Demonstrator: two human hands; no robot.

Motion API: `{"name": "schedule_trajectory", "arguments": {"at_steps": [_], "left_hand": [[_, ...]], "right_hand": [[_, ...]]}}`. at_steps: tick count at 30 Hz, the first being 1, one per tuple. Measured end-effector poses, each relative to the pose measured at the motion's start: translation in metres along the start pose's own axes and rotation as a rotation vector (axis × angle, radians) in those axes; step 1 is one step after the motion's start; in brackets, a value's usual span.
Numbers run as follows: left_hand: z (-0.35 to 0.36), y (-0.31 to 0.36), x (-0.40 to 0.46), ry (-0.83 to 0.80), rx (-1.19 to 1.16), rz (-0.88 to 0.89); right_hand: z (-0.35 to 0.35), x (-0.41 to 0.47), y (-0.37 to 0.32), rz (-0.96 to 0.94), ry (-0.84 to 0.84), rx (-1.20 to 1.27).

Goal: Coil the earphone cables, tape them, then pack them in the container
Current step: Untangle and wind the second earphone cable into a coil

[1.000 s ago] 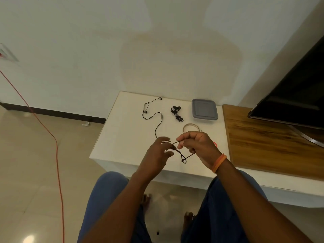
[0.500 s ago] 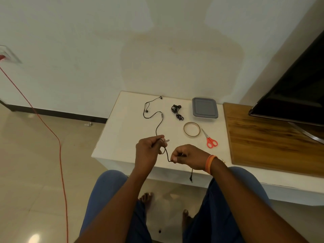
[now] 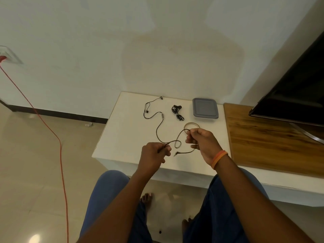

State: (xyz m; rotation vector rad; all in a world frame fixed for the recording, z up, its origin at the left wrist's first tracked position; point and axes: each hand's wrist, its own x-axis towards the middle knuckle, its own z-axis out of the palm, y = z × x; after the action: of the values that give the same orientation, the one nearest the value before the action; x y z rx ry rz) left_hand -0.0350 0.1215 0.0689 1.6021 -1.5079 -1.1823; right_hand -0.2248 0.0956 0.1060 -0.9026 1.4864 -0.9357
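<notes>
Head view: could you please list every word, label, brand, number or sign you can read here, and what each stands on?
None can be read.
Container: its grey lid is plain, no label visible.
TV: dark screen, no brand mark in view.
Tape roll: no print visible.
Cable in the left hand and right hand: its inline remote is too small to show any marking.

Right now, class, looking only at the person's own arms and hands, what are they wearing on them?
Both forearms are bare, with no sleeves in view. The right hand has an orange band round its wrist. The left hand and its wrist carry nothing: no watch, ring or glove shows. Below the arms, blue trousers cover the knees.
</notes>
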Motion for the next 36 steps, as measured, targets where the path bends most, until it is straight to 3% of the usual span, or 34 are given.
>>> {"name": "schedule_trajectory", "arguments": {"at_steps": [3,7,9,14,16,19,23,29,33,36], "left_hand": [[-0.001,0.004,-0.001,0.008,-0.052,-0.001],[-0.003,0.007,-0.002,0.025,-0.128,-0.009],[-0.003,0.009,-0.003,0.022,-0.141,0.013],[-0.004,0.017,-0.002,0.068,-0.178,0.059],[-0.004,0.017,-0.002,0.062,-0.177,0.078],[-0.004,0.014,-0.001,0.017,-0.190,0.080],[-0.002,0.015,-0.001,0.001,-0.161,0.144],[-0.011,0.009,0.008,0.168,-0.040,0.144],[-0.024,0.000,0.014,0.327,0.093,0.126],[-0.031,-0.003,0.018,0.393,0.126,0.079]], "right_hand": [[-0.002,0.010,0.007,-0.004,0.203,-0.216],[-0.005,0.014,0.012,-0.020,0.274,-0.396],[-0.002,0.010,0.009,-0.057,0.216,-0.404],[0.009,-0.006,-0.003,-0.045,-0.223,-0.006],[0.016,-0.007,-0.001,-0.113,-0.203,-0.091],[0.022,-0.003,0.008,-0.343,-0.019,-0.430],[0.024,0.002,0.013,-0.396,-0.050,-0.665],[0.008,-0.001,-0.002,-0.166,-0.296,-0.352],[-0.008,0.003,-0.003,-0.164,-0.220,-0.375],[-0.016,0.004,-0.007,-0.133,-0.163,-0.256]]}}
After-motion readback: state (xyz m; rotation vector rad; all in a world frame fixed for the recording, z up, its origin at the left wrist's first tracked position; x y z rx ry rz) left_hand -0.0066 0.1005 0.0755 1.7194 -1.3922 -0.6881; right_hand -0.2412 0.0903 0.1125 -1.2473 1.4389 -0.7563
